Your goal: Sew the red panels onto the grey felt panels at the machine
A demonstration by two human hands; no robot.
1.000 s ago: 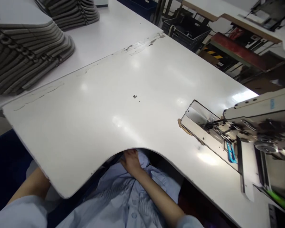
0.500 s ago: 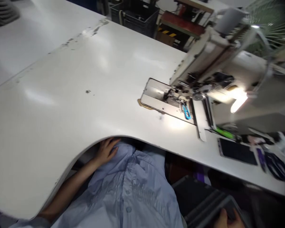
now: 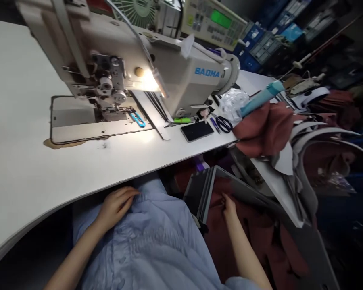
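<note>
My left hand [image 3: 117,205] lies on the light blue garment [image 3: 157,237] over my lap, fingers stretched out and holding nothing. My right hand [image 3: 229,206] reaches into a grey crate [image 3: 210,193] at my right side. Its fingers are curled at a reddish-brown cut piece [image 3: 219,225], seemingly pinching it; the fingertips are partly hidden. Several more pieces of the same colour lie in the crate. Above my lap stands a sewing machine [image 3: 181,72] with its lamp lit, and both hands are below the table edge.
On the white table [image 3: 24,169] lie blue thread snips [image 3: 137,119], a phone [image 3: 197,131], a green-handled tool [image 3: 182,120] and dark scissors [image 3: 224,124]. Reddish-brown material [image 3: 266,133] and curved pale pieces hang over the right side. A control panel [image 3: 214,24] stands behind the machine.
The view has swung right, bringing the crate's contents into sight. My right hand has gone from the crate's edge to the pieces inside. My left hand stays on the garment.
</note>
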